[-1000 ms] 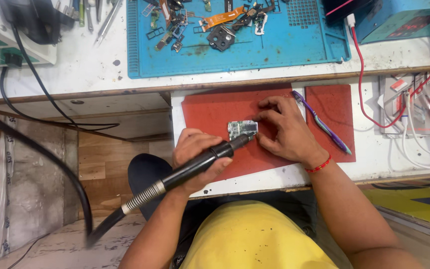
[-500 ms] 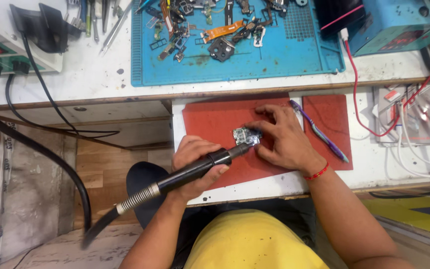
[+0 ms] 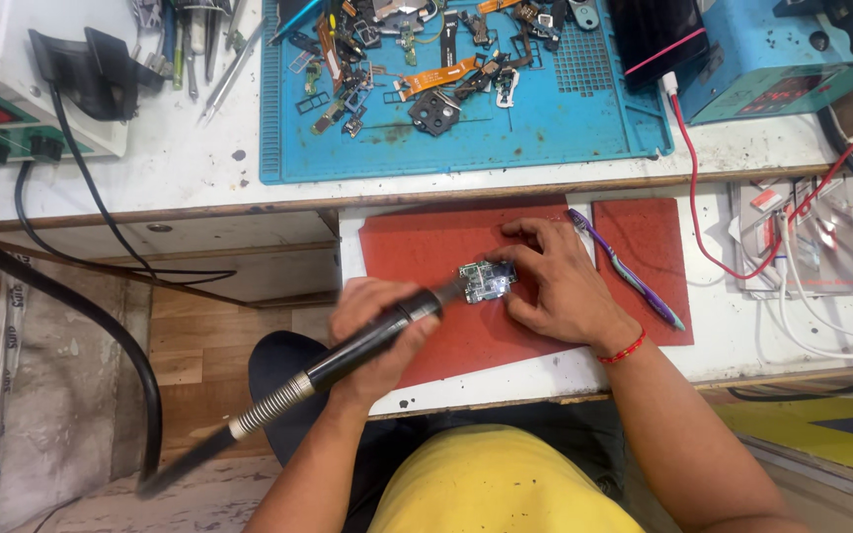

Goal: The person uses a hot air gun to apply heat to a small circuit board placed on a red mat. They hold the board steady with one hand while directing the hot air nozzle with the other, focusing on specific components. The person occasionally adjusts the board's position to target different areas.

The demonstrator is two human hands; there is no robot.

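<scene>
On the red mat (image 3: 426,247) at the front edge of the bench sits a small circuit board (image 3: 487,280), pretty much dead centre of the mat. The person's right hand (image 3: 560,286) lies over its right side, fingers curled down and pressing on the board's edge to pin it flat. The left hand (image 3: 375,336) has its fingers wrapped tight around a black hot-air handpiece (image 3: 367,342), with the nozzle end pointed right at the board's left edge, touching it or near enough, hard to tell which. A ribbed metal collar and thick black hose (image 3: 101,326) trail off the back of the tool toward the lower left. A purple toothbrush (image 3: 627,267) lies diagonally just right of the right hand, across the gap between the mat and a second red mat. Further back, a blue work mat (image 3: 545,128) is littered with small phone parts, and a red bracelet (image 3: 622,348) sits on the right wrist.
</scene>
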